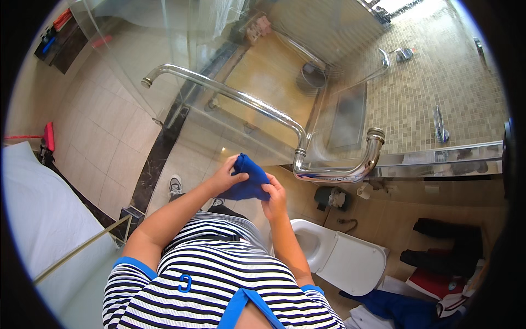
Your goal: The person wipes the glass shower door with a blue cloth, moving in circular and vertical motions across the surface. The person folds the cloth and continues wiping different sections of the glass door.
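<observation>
A folded blue cloth [251, 179] is stretched between both my hands in front of my waist. My left hand [228, 177] grips its left side, thumb lying across the top. On the opposite edge my right hand [274, 193] pinches the fabric between thumb and fingers. Just beyond the cloth stands a glass shower door [263, 135] with a chrome tubular handle [242, 96], which neither hand touches.
To my right are a white toilet [349, 263], a dark waste bin [328, 198] and a heap of clothes [448, 263]. A dark bucket [311, 76] stands behind the glass. A dark stone strip [158, 156] crosses the floor; a red broom [49, 135] is far left.
</observation>
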The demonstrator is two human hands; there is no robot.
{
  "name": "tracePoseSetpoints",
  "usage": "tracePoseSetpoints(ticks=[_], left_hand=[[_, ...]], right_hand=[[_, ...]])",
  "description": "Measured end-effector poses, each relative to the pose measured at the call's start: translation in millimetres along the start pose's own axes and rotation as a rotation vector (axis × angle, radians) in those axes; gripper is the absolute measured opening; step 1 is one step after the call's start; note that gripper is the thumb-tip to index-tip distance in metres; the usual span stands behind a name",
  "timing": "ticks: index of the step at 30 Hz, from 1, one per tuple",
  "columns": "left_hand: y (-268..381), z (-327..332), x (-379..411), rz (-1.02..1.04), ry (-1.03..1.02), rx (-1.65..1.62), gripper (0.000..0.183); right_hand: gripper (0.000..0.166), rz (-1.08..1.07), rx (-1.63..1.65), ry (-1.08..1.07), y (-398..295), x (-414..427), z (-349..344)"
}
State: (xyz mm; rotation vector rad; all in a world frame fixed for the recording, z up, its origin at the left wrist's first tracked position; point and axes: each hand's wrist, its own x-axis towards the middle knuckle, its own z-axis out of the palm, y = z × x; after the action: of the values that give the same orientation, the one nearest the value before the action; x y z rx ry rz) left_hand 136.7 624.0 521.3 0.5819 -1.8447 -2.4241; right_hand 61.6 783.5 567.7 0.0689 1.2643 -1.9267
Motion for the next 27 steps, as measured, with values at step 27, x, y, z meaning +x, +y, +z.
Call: tracePoseSetpoints(ticks=[27], left_hand=[[105.6,74.4,9.0,-0.277,-0.174,-0.920,0.032]], right_hand=[[0.036,-0.426,0.282,0.157,-85.6,-35.4,-11.1]])
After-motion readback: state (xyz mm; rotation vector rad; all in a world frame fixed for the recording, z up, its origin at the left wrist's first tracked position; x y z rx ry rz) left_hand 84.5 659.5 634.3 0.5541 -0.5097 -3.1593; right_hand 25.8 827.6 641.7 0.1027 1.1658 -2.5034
